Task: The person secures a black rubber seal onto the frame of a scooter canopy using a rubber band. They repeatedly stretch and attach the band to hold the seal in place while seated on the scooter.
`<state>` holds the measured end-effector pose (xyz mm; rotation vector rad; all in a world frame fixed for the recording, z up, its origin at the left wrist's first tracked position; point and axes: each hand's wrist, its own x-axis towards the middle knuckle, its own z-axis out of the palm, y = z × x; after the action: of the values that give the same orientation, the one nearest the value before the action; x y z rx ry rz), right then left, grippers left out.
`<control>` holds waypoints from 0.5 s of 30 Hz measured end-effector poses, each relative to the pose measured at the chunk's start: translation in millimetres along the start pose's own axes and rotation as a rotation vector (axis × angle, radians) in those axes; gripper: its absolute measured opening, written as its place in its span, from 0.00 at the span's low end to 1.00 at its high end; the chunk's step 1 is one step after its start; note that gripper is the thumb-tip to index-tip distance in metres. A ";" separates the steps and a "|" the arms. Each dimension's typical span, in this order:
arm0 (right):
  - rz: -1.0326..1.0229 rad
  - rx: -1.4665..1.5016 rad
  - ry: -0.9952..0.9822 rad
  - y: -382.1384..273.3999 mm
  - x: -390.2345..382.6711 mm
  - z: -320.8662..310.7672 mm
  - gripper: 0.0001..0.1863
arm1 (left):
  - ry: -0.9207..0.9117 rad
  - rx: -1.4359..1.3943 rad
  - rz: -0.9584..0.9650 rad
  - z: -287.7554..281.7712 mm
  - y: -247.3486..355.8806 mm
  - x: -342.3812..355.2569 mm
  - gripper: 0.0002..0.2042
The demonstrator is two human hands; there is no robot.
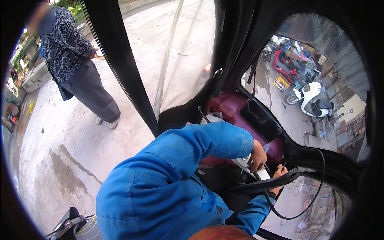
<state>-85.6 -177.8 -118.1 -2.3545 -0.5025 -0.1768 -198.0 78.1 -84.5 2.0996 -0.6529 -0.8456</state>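
Observation:
Both of my blue-sleeved arms reach into the front of a small enclosed vehicle. My left hand [258, 157] is closed, its fingers bent down at a white and grey panel [262, 174] by the handlebar area. What its fingertips hold is hidden. Just to the right, my right hand [281, 172] is closed in a pinch near a small, thin dark piece too small to name. A black strip [260, 185] passes in front of the right wrist. From near it, a thin black cable [321, 184] loops out to the right.
A maroon front panel [234, 106] with a dark recess [262, 120] lies beyond my hands. The windshield [260, 86] shows a white scooter [314, 100] and several parked scooters outside. Through the left opening, a person [70, 52] stands on concrete, holding a small orange-edged object.

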 end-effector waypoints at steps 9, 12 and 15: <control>-0.190 -0.028 0.093 7.9 8.9 5.9 0.22 | 0.023 -0.179 0.069 -1.5 -1.9 -1.5 0.17; -0.153 -0.063 0.057 7.6 7.8 3.2 0.22 | 0.100 -0.163 0.048 -1.9 -2.9 -1.2 0.15; -0.096 -0.022 0.044 6.3 7.7 3.7 0.22 | 0.116 -0.109 0.020 -2.2 1.1 -2.5 0.17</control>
<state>-76.1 -177.3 -122.7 -2.3436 -0.5949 -0.2794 -198.2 80.2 -81.7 2.0241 -0.5529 -0.7262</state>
